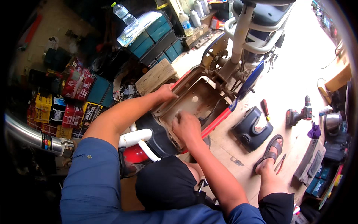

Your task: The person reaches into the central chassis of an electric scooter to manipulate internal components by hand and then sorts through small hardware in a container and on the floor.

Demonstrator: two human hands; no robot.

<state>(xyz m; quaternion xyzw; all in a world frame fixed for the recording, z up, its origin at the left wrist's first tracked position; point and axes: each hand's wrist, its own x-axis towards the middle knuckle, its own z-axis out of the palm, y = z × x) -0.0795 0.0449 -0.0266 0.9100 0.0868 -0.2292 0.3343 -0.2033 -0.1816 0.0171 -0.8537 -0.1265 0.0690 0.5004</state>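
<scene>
An electric bike's body lies before me with its deep compartment [203,98] uncovered, the tan inner walls dusty and a round hole in the floor. My left hand [167,93] is closed over the compartment's left side edge, beside a red trim strip. Lower down, my right hand [186,128] has its fingers curled at the compartment's near end. Whatever those fingertips hold, if anything, is hidden. Black plastic trim [158,140] and a white tube [136,138] of the bike sit nearest me.
To the right on the tiled floor lie a black plastic cover [253,128], a screwdriver [265,108], a cordless drill [300,114] and pliers [280,164] near my sandalled foot. At left are stacked boxes [76,80], a wooden block [156,76] and teal drawers [151,35] bearing a water bottle [125,15].
</scene>
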